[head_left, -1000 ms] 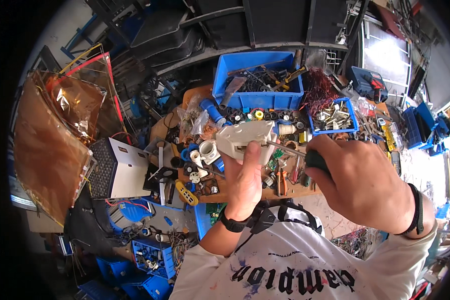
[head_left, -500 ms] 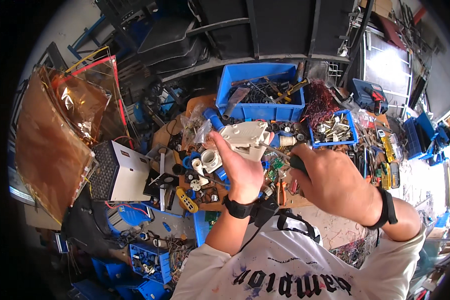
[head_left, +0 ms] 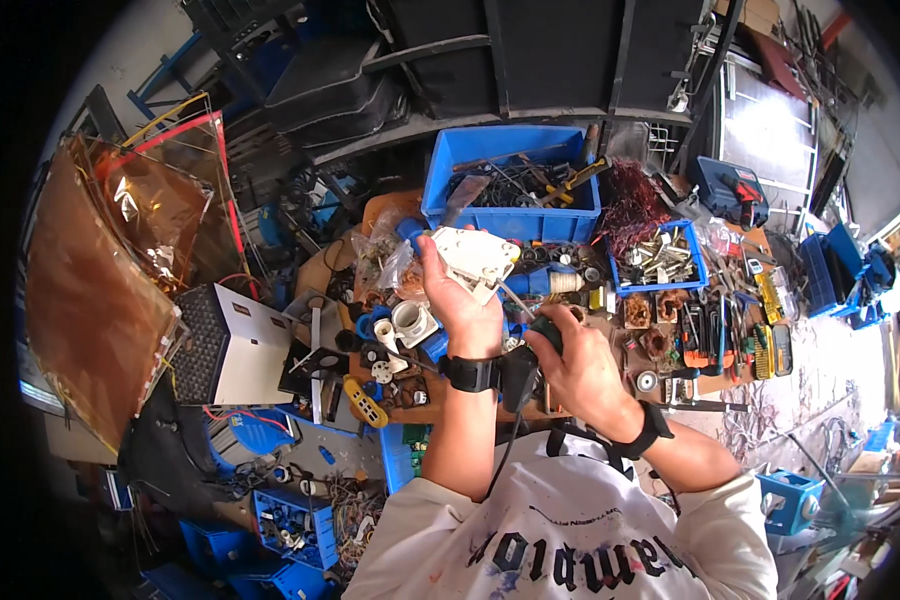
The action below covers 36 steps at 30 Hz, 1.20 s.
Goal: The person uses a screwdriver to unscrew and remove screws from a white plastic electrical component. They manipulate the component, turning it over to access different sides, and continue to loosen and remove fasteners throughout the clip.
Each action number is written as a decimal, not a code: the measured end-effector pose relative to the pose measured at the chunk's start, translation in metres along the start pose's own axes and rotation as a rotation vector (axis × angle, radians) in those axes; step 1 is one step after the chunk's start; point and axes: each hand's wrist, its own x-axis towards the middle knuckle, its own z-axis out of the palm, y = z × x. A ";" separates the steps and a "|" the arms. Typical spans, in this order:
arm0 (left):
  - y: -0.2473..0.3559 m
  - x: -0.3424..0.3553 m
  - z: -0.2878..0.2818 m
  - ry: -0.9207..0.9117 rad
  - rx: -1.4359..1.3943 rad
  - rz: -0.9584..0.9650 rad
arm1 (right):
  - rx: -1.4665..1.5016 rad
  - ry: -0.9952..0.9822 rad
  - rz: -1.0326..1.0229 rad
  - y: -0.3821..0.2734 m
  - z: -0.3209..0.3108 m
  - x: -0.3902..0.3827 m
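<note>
My left hand (head_left: 460, 305) holds up a white plastic housing (head_left: 473, 257), palm under it and thumb along its left side. The housing tilts above the cluttered bench, its ribbed face partly showing. In my right hand (head_left: 582, 365) is a screwdriver (head_left: 544, 330) with a dark green handle, fingers wrapped round it. Its metal shaft slants up and left to the lower right edge of the housing. Whether the tip sits in a screw is too small to tell. White round plastic parts (head_left: 410, 322) lie left of my left hand.
A large blue bin (head_left: 515, 222) with cables and tools stands behind my hands. To its right is a smaller blue tray (head_left: 660, 286) of metal parts. A yellow power strip (head_left: 366, 402) lies at the bench's front left. Pliers and other hand tools (head_left: 705, 325) cover the right side.
The housing has tilted and shifted slightly left with my left hand. My right hand has moved left and down with the screwdriver, bringing its forearm in closer to my body.
</note>
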 end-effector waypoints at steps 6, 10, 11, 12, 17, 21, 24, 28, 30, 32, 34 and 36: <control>-0.001 0.014 -0.005 -0.001 0.051 0.032 | 0.163 0.002 0.087 0.004 0.015 -0.001; -0.005 0.013 -0.001 0.006 0.052 0.001 | 0.168 -0.018 0.062 0.016 0.012 0.003; -0.007 0.011 -0.003 0.039 0.072 -0.003 | 0.157 -0.030 0.049 0.020 0.009 0.004; -0.007 0.010 -0.006 0.072 0.091 0.002 | 0.108 -0.061 0.043 0.018 0.003 0.004; 0.009 0.009 -0.021 -0.166 0.035 -0.300 | -0.219 -0.113 -0.148 0.019 -0.032 0.012; 0.020 -0.012 0.007 -0.219 0.106 -0.392 | -0.264 -0.103 -0.277 0.008 -0.053 0.017; 0.026 -0.020 0.020 -0.205 0.160 -0.348 | -0.276 -0.114 -0.282 0.004 -0.056 0.012; 0.023 -0.021 0.020 -0.194 0.138 -0.308 | -0.245 -0.101 -0.333 0.003 -0.058 0.010; 0.023 -0.027 0.028 -0.156 0.131 -0.255 | -0.231 -0.104 -0.325 0.003 -0.058 0.009; 0.020 -0.031 0.030 -0.147 0.113 -0.208 | -0.154 -0.090 -0.281 0.007 -0.056 0.004; 0.018 -0.033 0.027 -0.157 0.091 -0.159 | -0.052 -0.108 -0.204 0.014 -0.052 0.003; 0.013 -0.034 0.027 -0.142 0.093 -0.146 | 0.067 -0.153 -0.090 0.024 -0.049 0.003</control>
